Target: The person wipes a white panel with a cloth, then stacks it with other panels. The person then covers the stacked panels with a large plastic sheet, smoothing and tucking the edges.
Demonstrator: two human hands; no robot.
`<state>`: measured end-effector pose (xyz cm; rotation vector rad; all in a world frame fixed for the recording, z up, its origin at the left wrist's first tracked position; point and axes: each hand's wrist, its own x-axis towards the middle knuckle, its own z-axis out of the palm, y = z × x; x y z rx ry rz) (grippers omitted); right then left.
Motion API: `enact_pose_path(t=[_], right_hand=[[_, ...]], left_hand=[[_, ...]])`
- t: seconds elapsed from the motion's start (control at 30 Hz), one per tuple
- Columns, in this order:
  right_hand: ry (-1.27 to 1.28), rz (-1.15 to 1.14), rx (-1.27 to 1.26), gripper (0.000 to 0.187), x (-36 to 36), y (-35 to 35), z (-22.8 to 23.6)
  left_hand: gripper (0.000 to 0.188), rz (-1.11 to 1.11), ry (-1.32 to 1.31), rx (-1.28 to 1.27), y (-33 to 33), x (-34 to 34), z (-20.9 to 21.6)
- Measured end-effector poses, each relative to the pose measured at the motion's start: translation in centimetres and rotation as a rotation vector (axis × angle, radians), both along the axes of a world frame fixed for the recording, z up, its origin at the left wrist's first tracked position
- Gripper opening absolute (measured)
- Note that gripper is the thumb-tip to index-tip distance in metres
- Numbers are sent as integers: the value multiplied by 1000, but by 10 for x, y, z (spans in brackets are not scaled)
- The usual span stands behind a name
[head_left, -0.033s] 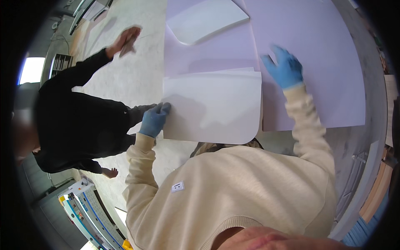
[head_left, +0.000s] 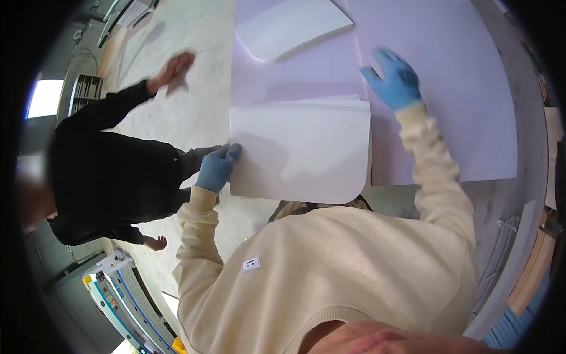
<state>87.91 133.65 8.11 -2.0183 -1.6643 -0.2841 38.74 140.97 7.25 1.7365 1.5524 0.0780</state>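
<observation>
My left hand (head_left: 217, 167), in a blue glove, pinches the left edge of a white panel (head_left: 318, 141). This flat panel has a rounded near right corner and reaches past the table's front edge toward my body. Part of another pale sheet (head_left: 339, 97) peeks out along its far edge. Blue-gloved as well, my right hand (head_left: 396, 79) is open and holds nothing. Its thumb and fingers are spread over the lavender table surface (head_left: 454, 118), to the right of the panel. Farther off lies a second white panel (head_left: 295, 29) with a curved outline.
At the left stands a person in black (head_left: 118, 183), with a raised hand (head_left: 172, 71) holding a greyish, cloth-like piece. Behind that person is a blue-and-white machine (head_left: 121, 301). Wooden boards (head_left: 533, 271) line the right side. A seam (head_left: 357, 44) divides the table surface.
My right hand has shifted away from me and slightly left over the table. The other person's raised hand has moved a little down and left. My left hand keeps its grip.
</observation>
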Motion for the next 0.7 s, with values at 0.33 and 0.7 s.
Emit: enact_pose_path(t=[0.33,0.7], right_hand=[[-292,230,-195,74,0,211,-111],[59,442,-826,53,-44,129,-22]], left_hand=[[65,311,-398,-353,4,-25,-12],[61,393,-591,-395,0,-60,-23]])
